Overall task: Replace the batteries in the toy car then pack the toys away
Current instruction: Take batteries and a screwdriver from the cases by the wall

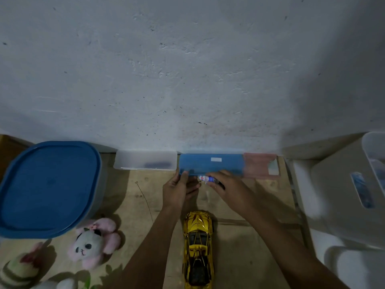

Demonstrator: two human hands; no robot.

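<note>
Battery-fetch step, centre frame: right hand (pixel 227 187) pinches a battery (pixel 206 178), left hand (pixel 179 188) grips edge of blue case (pixel 210 162); next, prob. flip gold toy car (pixel 198 249).

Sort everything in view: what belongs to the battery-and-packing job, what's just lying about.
Job: toy car, battery in right hand, blue case, panda plush, striped plush, probably blue-lidded tub.
Lying about: clear case, pink case, thin wire, white bin.

Tan surface (pixel 239 257), perhaps plywood, bears a lidded tub (pixel 50 188), plush panda (pixel 91 245), gold car (pixel 198 247).
</note>
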